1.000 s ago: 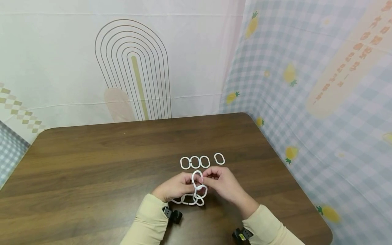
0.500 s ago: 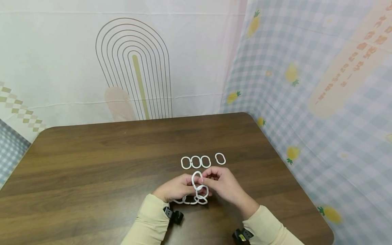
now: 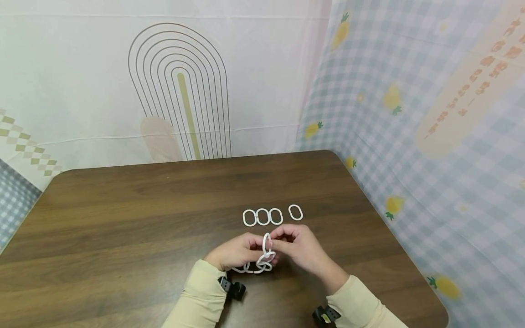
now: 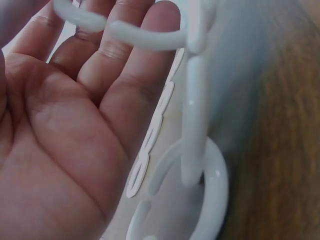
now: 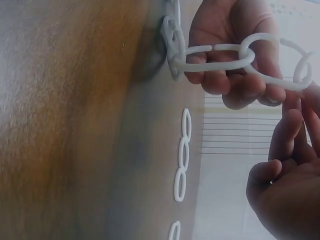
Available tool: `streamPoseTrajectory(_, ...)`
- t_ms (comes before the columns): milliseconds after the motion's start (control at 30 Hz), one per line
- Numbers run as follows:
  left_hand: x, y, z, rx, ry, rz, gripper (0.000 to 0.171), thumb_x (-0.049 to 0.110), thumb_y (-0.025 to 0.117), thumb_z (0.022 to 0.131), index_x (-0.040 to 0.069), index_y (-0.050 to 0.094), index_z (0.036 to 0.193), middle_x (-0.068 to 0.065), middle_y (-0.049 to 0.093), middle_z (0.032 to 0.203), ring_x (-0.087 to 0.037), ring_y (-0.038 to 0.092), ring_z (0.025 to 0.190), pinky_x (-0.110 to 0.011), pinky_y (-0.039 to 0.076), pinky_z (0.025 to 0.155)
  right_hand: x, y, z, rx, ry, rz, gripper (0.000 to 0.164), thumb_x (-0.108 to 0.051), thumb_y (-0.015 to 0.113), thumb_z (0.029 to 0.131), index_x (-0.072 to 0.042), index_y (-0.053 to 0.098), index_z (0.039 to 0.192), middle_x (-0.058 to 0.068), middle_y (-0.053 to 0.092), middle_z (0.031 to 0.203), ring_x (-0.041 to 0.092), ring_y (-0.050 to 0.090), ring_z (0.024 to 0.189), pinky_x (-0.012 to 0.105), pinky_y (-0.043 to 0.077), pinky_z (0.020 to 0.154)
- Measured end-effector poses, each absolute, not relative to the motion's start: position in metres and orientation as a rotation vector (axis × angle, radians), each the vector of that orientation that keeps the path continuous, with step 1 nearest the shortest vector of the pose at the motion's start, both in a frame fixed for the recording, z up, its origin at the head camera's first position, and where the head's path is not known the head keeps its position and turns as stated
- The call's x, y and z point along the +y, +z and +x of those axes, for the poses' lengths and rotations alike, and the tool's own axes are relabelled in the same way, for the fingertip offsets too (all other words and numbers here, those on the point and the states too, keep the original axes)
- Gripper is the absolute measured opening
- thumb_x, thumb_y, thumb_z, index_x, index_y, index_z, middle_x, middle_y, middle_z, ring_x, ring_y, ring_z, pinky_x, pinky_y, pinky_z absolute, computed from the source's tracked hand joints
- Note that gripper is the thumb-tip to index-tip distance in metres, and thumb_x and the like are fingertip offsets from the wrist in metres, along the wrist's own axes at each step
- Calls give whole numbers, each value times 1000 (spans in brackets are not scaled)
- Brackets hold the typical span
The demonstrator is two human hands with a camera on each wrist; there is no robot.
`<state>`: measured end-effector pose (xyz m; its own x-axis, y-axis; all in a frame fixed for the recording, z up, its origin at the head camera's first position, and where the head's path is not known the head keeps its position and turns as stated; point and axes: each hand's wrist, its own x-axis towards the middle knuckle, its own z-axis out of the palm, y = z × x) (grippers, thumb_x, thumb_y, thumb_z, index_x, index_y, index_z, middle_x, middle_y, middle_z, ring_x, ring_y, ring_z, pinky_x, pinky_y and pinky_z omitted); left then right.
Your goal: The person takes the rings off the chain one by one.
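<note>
My left hand point(image 3: 235, 250) and right hand point(image 3: 301, 248) meet over the table around a chain of white plastic links point(image 5: 215, 66). In the head view its top link stands nearly edge-on between my fingertips. My right hand pinches the chain's upper end, shown at the right edge in the right wrist view. The thumb and fingers of my left hand hold the links close beside it, and its palm shows in the left wrist view. More links hang below and trail left, partly hidden behind my left hand. One link near the left hand shows a small gap in its loop.
Just beyond my hands, three loose white links point(image 3: 256, 218) lie in a touching row on the brown wooden table point(image 3: 143, 218). Another single link point(image 3: 301, 212) lies apart to their right. Patterned cloths point(image 3: 262, 82) hang behind and at the right.
The top link has turned from facing the head camera to nearly edge-on and sits slightly lower. The links below it have turned and bunched closer. Both hands stay almost in place.
</note>
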<state>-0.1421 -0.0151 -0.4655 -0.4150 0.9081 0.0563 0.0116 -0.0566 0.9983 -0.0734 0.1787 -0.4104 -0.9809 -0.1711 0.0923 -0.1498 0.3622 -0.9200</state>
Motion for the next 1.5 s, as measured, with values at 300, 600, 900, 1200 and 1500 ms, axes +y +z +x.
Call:
streamPoseTrajectory(300, -17, -467, -144, 1510, 1569, 1027, 21, 1, 57, 99, -17, 61, 109, -17, 71, 96, -10, 67, 87, -22, 55, 80, 184, -409, -69, 2750, -1662, -514, 7, -8, 80, 85, -12, 76, 90, -4, 70, 80, 8, 60, 70, 25, 51, 63)
streamPoseTrajectory(600, -19, -461, -144, 1661, 1531, 1033, 18, 7, 63, 96, -9, 66, 104, -27, 66, 96, -7, 61, 83, -19, 50, 75, 189, -405, -65, 3059, -1335, -1049, 15, -5, 81, 81, -16, 75, 89, -10, 72, 91, 3, 63, 81, 28, 44, 74)
streamPoseTrajectory(900, -20, -457, -143, 1799, 1497, 987, 19, 12, 66, 95, -4, 71, 104, -11, 71, 94, -9, 64, 85, -21, 51, 76, 190, -403, -59, 3195, -1072, -1421, 25, -1, 82, 73, -17, 71, 89, -6, 70, 96, 9, 64, 87, 21, 42, 77)
streamPoseTrajectory(1200, -21, -457, -143, 1836, 1570, 868, 20, 8, 66, 93, -9, 68, 103, -2, 67, 83, -8, 59, 76, -19, 49, 69, 195, -407, -53, 3287, -861, -1466, 21, -4, 79, 73, -16, 69, 87, -4, 66, 101, 12, 61, 85, 27, 45, 74)
streamPoseTrajectory(1500, -20, -456, -142, 1810, 1597, 800, 23, 7, 67, 92, -13, 66, 104, 0, 65, 81, -9, 57, 73, -18, 48, 65, 199, -419, -50, 3371, -776, -1545, 21, -5, 76, 72, -16, 68, 88, -8, 61, 87, 9, 56, 74, 26, 40, 66)
